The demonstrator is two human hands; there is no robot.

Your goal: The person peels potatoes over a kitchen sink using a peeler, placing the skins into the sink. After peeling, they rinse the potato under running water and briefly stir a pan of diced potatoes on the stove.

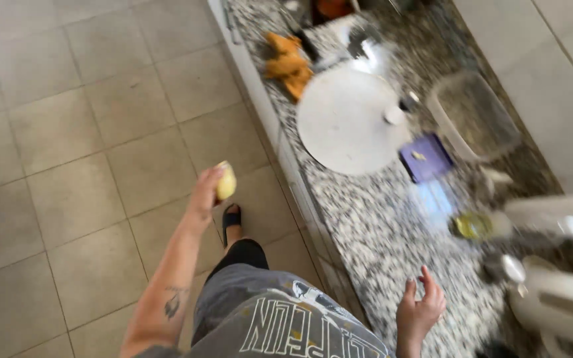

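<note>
My left hand [205, 193] hangs out over the floor tiles, fingers closed around a pale yellow peeled potato [226, 181]. My right hand [420, 306] is at the near edge of the speckled granite counter [366, 219], fingers spread and holding nothing. A round white cutting board [349, 122] lies on the counter farther along, well beyond both hands. The whole frame is motion-blurred.
Orange peelings [288, 64] lie beyond the board. A clear plastic tub [473, 117], a purple square item [426, 158], an oil bottle [475, 226], a paper towel roll [558, 215] and a white appliance [555, 301] stand on the counter's right. My sandalled foot [231, 222] is on beige floor tiles.
</note>
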